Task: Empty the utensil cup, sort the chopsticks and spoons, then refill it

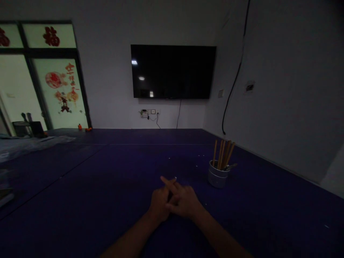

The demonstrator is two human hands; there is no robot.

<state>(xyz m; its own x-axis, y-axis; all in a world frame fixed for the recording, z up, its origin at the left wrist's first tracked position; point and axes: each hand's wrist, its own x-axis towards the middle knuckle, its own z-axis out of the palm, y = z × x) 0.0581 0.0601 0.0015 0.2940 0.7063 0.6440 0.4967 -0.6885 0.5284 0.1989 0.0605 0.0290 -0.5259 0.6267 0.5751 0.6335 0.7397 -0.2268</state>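
Dim room, low light. I have both hands out in front of me over the dark purple cloth-covered worktop (80, 186), meeting near the middle of its near edge. My left hand (159, 205) and my right hand (184, 201) are pressed together, the right one lying partly over the left, with one right finger stretched forward and leftward across it. Whether anything is pinched between them I cannot tell; a tiny pale speck shows just past the fingertip, too small to identify. Nearest object is a small round white-grey metal cup (217, 175), standing upright just beyond and to the right of my right hand, apart from it. It holds a bundle of brown wooden sticks (223, 154) leaning rightward. Toward the far edge, a black flat-screen television (173, 71) hangs on the white wall.
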